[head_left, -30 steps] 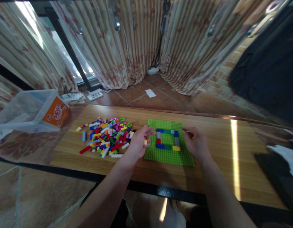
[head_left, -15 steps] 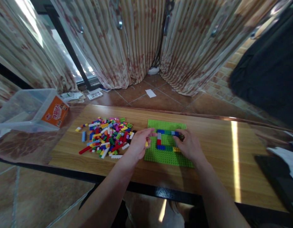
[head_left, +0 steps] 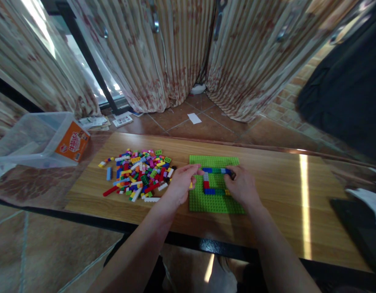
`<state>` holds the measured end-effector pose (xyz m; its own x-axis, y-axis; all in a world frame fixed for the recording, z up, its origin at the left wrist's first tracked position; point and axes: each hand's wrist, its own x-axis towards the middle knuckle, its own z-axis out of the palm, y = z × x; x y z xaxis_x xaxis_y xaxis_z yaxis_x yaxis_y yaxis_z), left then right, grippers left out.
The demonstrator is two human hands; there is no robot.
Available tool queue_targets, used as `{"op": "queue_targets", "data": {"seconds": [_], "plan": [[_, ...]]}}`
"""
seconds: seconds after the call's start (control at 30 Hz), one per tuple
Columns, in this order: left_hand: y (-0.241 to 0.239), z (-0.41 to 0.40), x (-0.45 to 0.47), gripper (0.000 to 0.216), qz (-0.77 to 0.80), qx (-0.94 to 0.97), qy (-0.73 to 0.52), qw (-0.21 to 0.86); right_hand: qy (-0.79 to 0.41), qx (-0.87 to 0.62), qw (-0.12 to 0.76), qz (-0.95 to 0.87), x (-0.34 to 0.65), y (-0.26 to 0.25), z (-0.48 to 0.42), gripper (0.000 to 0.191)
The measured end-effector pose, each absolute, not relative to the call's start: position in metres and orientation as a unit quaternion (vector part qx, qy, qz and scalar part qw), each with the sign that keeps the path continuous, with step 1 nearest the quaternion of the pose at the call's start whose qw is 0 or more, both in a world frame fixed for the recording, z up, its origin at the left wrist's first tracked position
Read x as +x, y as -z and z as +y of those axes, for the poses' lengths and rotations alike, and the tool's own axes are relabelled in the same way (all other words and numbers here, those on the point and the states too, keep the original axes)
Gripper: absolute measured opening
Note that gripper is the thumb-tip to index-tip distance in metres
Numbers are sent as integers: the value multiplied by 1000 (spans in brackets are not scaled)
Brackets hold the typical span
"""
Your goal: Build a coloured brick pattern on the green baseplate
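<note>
A green studded baseplate (head_left: 217,205) lies on the wooden table, carrying an outline of blue, green, red, grey and yellow toy bricks (head_left: 210,191). My left hand (head_left: 182,184) is over the plate's left edge, index finger stretched toward the outline's upper left corner. Its other fingers curl around a small yellow brick (head_left: 191,185), partly hidden. At the outline's right side, my right hand (head_left: 242,186) has thumb and fingers closed around a dark brick (head_left: 232,175), mostly covered by the fingertips. This hand also hides the outline's right side.
A pile of loose mixed bricks (head_left: 143,175) spreads over the table left of the plate. Beyond the table's left end is a clear plastic bin (head_left: 38,156) with an orange label. A dark flat object (head_left: 353,228) and white paper (head_left: 366,205) are at the far right.
The baseplate has turned slightly, its near edge swinging. Both hands stay nearly in the same place, the right still closed at the outline's right side. The whole view has shifted a little.
</note>
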<state>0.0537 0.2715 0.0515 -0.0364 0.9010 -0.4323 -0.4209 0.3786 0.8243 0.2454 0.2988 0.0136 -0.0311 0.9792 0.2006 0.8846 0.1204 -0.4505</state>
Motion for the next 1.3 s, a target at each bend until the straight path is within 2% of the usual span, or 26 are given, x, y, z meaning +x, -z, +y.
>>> {"op": "queue_targets", "data": {"seconds": [0.2,0.43,0.63,1.3], "plan": [[-52,271,53,15,518,234,-502,652,-53,-665,219,-712,239,-15,296,32],[-53,270,53,14,517,237,-503,651,-35,-674,240,-698,247,-21,297,34],[-51,271,55,14,521,242,-500,648,-73,-686,214,-692,244,-20,298,35],[-47,269,59,15,538,293,-486,623,-203,-628,271,-701,270,-14,305,30]]}}
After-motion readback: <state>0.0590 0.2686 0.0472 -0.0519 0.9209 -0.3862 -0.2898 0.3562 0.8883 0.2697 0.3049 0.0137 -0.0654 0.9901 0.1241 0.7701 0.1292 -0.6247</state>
